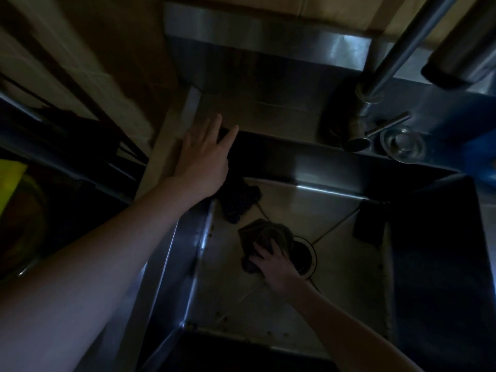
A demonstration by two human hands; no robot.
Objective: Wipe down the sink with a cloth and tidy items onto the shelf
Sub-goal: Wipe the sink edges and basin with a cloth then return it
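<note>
Head view, very dim. My right hand (pixel 271 261) is down on the basin floor, fingers (pixel 261 251) curled over and gripping the crumpled cloth (pixel 268 234). The cloth sits right against the left side of the drain (pixel 304 260). My left hand (pixel 204 162) lies flat, fingers straight, on the far-left corner of the sink (pixel 171 264) rim. It rests on a dark scrubber pad (pixel 239 202) that hangs over the rim into the basin. A dark block (pixel 369 222) leans on the right wall. The tap (pixel 389 63) is overhead, far right.

My read: floor wipe under way, walls and corners not done.

To do it well:
- spread the cloth flatter under the palm, since a bunched wad covers little
- overlapping strokes from the walls in toward the drain
- specks show along the left and near edges, so run the seams there
- lift the pad and block out, don't wipe round them
- left hand on the rim works as a brace

Risk: a cloth corner could drop into the open drain.

Shelf: can't make it out in this light
</note>
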